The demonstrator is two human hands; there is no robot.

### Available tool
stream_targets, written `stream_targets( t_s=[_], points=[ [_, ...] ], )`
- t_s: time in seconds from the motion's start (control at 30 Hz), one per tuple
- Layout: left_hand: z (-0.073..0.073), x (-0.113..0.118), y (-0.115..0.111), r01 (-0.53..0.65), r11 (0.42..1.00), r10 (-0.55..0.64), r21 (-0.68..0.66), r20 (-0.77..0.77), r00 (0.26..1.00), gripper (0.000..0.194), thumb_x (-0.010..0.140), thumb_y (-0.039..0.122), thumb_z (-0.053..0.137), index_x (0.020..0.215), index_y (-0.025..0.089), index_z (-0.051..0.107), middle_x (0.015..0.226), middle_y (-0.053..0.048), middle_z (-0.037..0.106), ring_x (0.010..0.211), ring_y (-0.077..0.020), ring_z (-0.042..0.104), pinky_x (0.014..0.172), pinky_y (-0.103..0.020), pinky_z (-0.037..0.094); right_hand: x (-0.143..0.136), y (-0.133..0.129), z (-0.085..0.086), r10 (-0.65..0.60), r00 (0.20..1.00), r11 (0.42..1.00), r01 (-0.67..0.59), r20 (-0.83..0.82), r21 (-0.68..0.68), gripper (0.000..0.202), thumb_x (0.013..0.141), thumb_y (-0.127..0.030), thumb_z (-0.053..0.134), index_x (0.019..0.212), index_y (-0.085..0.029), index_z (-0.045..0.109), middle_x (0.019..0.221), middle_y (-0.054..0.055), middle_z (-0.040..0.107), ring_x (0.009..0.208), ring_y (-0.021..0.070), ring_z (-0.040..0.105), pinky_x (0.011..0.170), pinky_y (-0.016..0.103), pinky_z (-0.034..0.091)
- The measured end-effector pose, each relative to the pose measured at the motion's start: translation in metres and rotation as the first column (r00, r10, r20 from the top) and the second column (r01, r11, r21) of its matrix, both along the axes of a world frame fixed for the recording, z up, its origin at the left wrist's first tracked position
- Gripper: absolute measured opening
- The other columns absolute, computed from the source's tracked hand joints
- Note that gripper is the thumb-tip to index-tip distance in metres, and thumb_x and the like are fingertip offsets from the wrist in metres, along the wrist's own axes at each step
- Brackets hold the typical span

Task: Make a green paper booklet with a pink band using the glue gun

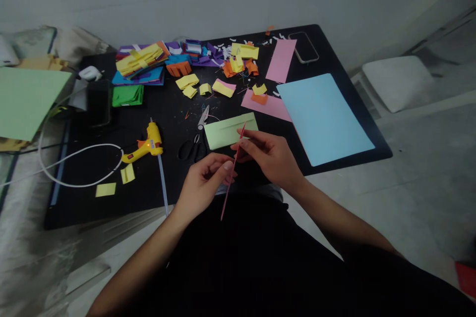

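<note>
Head view shows both bare hands on one thin strip (235,161). The left hand (204,184) keeps a narrow grip, thumb and fingers pinched on its middle. The right hand (268,157) has an equally tight grip near the upper end, thumb and forefinger closed on it, the other fingers curled behind.

Paper makes up most of what lies on the black surface (330,62). A flat pale-green rectangle (223,133) sits just beyond the hands, with scissors (203,118) beside it, their blades metal and their handles black. A smooth blue sheet (325,119) lies to the right, and two pink sheets (281,61) rest near it. Small yellow pieces (187,81), some creased, are scattered about; a green bundle (128,95) looks layered, and an orange piece (178,68) is slit into a fringe. The glue gun (152,139) is yellow plastic with an orange trigger.

Slim, straight and reddish-pink, the strip slants from upper right to lower left. It is held above the front edge of the surface, its top overlapping the green rectangle in view, its lower end against the person's dark clothing. Whether it is folded paper or a stick cannot be told.
</note>
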State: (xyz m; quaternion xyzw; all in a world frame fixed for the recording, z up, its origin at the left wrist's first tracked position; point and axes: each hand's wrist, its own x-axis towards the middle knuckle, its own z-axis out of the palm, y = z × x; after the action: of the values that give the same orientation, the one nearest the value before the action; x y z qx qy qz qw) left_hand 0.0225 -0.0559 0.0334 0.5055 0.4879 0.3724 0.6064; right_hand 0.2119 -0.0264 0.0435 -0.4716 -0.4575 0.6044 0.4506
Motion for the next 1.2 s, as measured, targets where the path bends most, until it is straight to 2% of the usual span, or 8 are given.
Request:
stream_targets(
  t_s=[0.1, 0.3, 0.6, 0.73, 0.87, 1.03, 1.2],
  points=[
    [0.000, 0.001, 0.003, -0.002, 1.000, 0.002, 0.005, 0.000, 1.000, 0.035, 0.093, 0.050, 0.074, 0.098, 0.016, 0.071, 0.075, -0.004, 0.077, 0.065, -0.0158, 0.071, 0.066, -0.029, 0.060, -0.002, -0.001, 0.001, 0.026, 0.999, 0.999, -0.027, 0.039, 0.029, 0.042, 0.088, -0.046, 0.082, 0.120, -0.019, 0.078, 0.092, 0.006, 0.083, 0.084, 0.0215, 0.080, 0.081, 0.039, 0.069],
    [-0.004, 0.001, 0.006, 0.012, 0.999, -0.011, -0.037, 0.048, 0.999, 0.036, 0.091, 0.051, 0.076, 0.097, 0.016, 0.071, 0.074, -0.005, 0.079, 0.062, -0.0155, 0.072, 0.063, -0.028, 0.059, -0.004, 0.000, 0.005, 0.064, 0.991, 0.994, -0.073, 0.116, 0.077, 0.032, 0.091, -0.044, 0.078, 0.114, -0.021, 0.081, 0.091, 0.004, 0.083, 0.086, 0.0216, 0.080, 0.083, 0.037, 0.068],
    [-0.008, -0.004, 0.006, 0.067, 0.990, -0.047, -0.122, 0.159, 0.986, 0.036, 0.094, 0.049, 0.073, 0.102, 0.015, 0.070, 0.079, -0.007, 0.080, 0.065, -0.0183, 0.076, 0.063, -0.028, 0.060, -0.002, 0.001, 0.005, 0.107, 0.986, 0.990, -0.118, 0.128, 0.078, 0.031, 0.094, -0.043, 0.075, 0.114, -0.020, 0.081, 0.094, 0.005, 0.083, 0.084, 0.0213, 0.080, 0.077, 0.036, 0.067],
    [-0.007, -0.002, 0.005, 0.071, 0.992, -0.056, -0.102, 0.146, 0.988, 0.033, 0.094, 0.047, 0.073, 0.101, 0.015, 0.069, 0.076, -0.004, 0.077, 0.064, -0.0162, 0.073, 0.063, -0.028, 0.060, -0.003, 0.001, 0.006, 0.078, 0.973, 0.991, -0.100, 0.219, 0.090, 0.026, 0.093, -0.032, 0.072, 0.114, -0.020, 0.080, 0.097, 0.007, 0.083, 0.087, 0.0228, 0.080, 0.080, 0.039, 0.067],
    [-0.005, 0.003, 0.001, 0.037, 0.999, -0.036, -0.006, 0.030, 0.999, 0.028, 0.094, 0.045, 0.074, 0.098, 0.017, 0.070, 0.072, -0.001, 0.073, 0.066, -0.0141, 0.070, 0.068, -0.027, 0.061, -0.003, 0.001, 0.005, 0.059, 0.942, 0.989, -0.100, 0.331, 0.107, 0.035, 0.084, -0.016, 0.071, 0.118, -0.019, 0.077, 0.099, 0.007, 0.083, 0.090, 0.0231, 0.080, 0.085, 0.039, 0.066],
    [-0.008, 0.003, 0.002, 0.039, 0.998, -0.036, 0.053, -0.048, 0.998, 0.031, 0.096, 0.049, 0.071, 0.092, 0.019, 0.069, 0.075, -0.001, 0.072, 0.067, -0.0149, 0.070, 0.067, -0.027, 0.059, -0.003, 0.000, 0.002, 0.119, 0.958, 0.986, -0.144, 0.261, 0.079, 0.025, 0.084, -0.020, 0.075, 0.109, -0.022, 0.079, 0.097, 0.005, 0.082, 0.091, 0.0221, 0.079, 0.083, 0.038, 0.066],
    [-0.011, 0.000, 0.006, 0.088, 0.994, -0.088, 0.058, -0.010, 0.996, 0.042, 0.102, 0.056, 0.058, 0.084, 0.019, 0.066, 0.074, -0.001, 0.067, 0.066, -0.0136, 0.064, 0.067, -0.027, 0.054, -0.001, 0.001, 0.004, 0.210, 0.976, 0.978, -0.210, 0.052, -0.011, 0.020, 0.086, -0.027, 0.079, 0.105, -0.022, 0.080, 0.099, 0.004, 0.082, 0.089, 0.0201, 0.078, 0.082, 0.037, 0.067]
  ],
)
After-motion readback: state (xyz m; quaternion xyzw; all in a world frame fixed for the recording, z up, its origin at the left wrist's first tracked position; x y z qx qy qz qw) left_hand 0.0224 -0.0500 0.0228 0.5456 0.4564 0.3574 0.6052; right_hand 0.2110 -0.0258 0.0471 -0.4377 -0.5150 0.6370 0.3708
